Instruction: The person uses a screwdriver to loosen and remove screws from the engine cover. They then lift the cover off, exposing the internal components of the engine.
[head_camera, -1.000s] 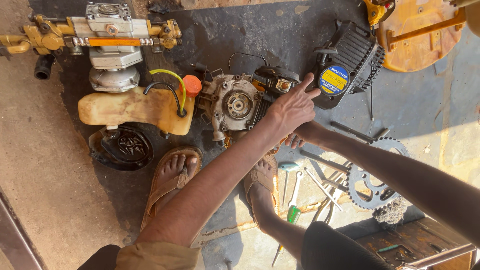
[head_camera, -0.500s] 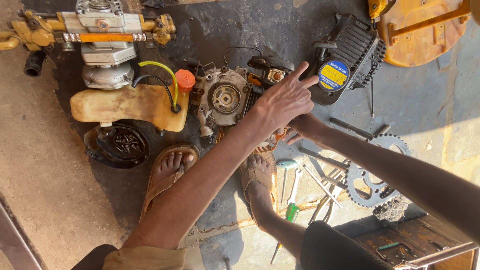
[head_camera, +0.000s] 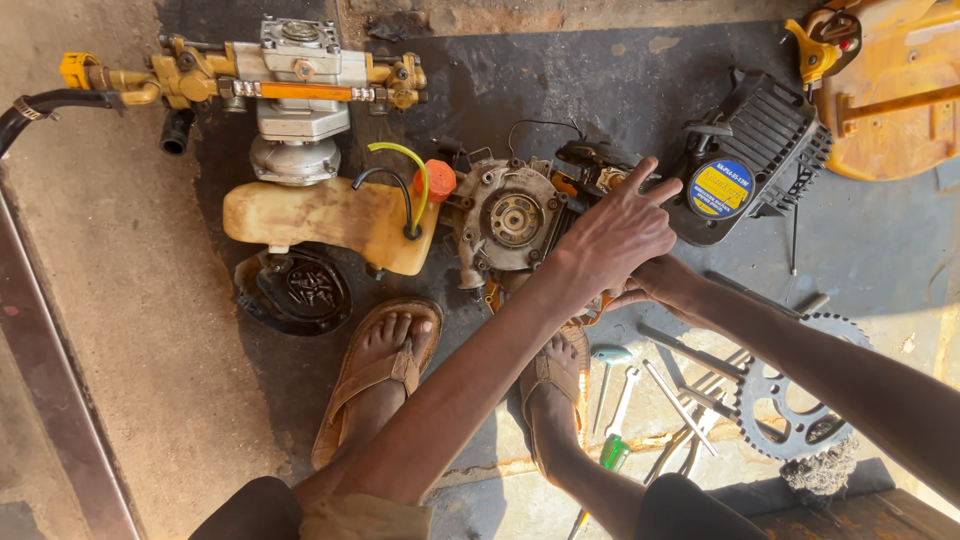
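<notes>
Hands of a squatting person work over a small engine (head_camera: 512, 215) lying on a dark, oily floor, seen from above. The left hand (head_camera: 618, 232) rests with fingers spread and open across the right end of the engine, holding nothing; over the last second its pointing finger has drawn back a little from the black ribbed cover (head_camera: 745, 170) with a blue and yellow sticker, so the hand now sits more squarely on the engine itself. The right hand (head_camera: 655, 285) is tucked underneath the left wrist, beside the engine's lower edge; whether it grips anything cannot be told. Both hands appear settled on the engine rather than on the loose parts around it.

Left of the engine lies a cream fuel tank (head_camera: 325, 215) with an orange cap (head_camera: 436, 181), and above that a brass and grey pump (head_camera: 290, 85). A black round cover (head_camera: 295, 290) sits near the left sandalled foot (head_camera: 385, 365). Wrenches (head_camera: 680, 395) and a toothed sprocket (head_camera: 795, 400) lie at the lower right, well apart from the hands.
</notes>
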